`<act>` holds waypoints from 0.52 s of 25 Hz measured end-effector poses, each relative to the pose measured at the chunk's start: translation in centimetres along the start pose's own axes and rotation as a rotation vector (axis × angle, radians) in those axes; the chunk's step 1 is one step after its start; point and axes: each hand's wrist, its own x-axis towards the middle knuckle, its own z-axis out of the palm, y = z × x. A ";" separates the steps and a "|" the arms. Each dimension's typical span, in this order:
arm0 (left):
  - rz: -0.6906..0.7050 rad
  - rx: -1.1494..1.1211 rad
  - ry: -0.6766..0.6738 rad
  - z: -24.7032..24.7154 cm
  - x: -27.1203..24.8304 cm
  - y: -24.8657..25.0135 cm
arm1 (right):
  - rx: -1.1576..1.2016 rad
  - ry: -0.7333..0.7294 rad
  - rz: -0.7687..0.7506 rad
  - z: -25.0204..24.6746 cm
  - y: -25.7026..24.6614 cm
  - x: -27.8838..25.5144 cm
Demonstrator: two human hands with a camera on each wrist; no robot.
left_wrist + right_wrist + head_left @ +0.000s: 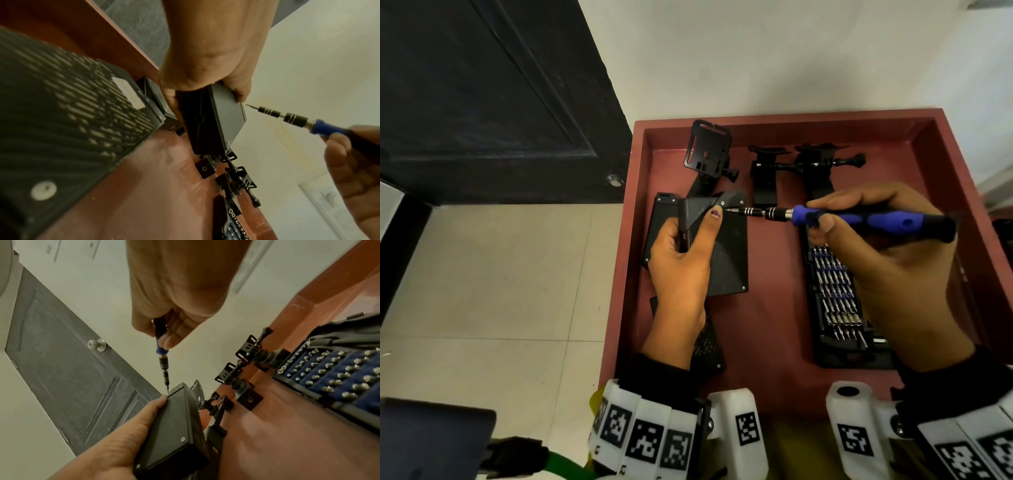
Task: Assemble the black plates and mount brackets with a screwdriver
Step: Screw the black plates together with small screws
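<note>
My left hand (678,253) grips a black plate assembly (729,253) tilted up over the red tray (774,325), thumb pressed on its face near a top corner screw. My right hand (893,246) holds a blue and black screwdriver (859,219) pointing left, its tip at that corner beside the thumb. The left wrist view shows the same plate assembly (216,120) with the screwdriver (292,118) tip at its upper edge. In the right wrist view the screwdriver (163,366) points down onto the plate assembly's (174,426) top corner. Three black mount brackets (767,164) stand at the tray's back.
An open black case of screwdriver bits (835,301) lies under my right hand. Another black plate (661,212) lies beneath the held one, and a perforated black plate (709,346) sits under my left wrist. The tray has raised walls; a dark door (482,102) stands to the left.
</note>
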 end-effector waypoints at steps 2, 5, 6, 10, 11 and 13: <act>-0.002 -0.010 -0.001 0.1 0.0 0.0 | -0.003 0.016 -0.015 0.0 0.1 0.1; -0.002 -0.019 -0.004 0.1 0.0 0.0 | -0.014 0.018 -0.016 0.0 0.2 0.1; 0.000 -0.021 -0.004 0.1 0.0 0.0 | -0.021 0.016 -0.013 0.0 0.2 0.1; 0.001 -0.004 -0.008 0.0 0.0 -0.1 | -0.027 0.015 -0.011 0.1 0.3 0.1; -0.001 -0.001 -0.008 0.1 0.0 -0.1 | -0.029 0.017 -0.012 0.1 0.3 0.1; 0.000 0.000 -0.008 0.1 0.0 -0.1 | -0.029 0.016 -0.011 0.1 0.3 0.1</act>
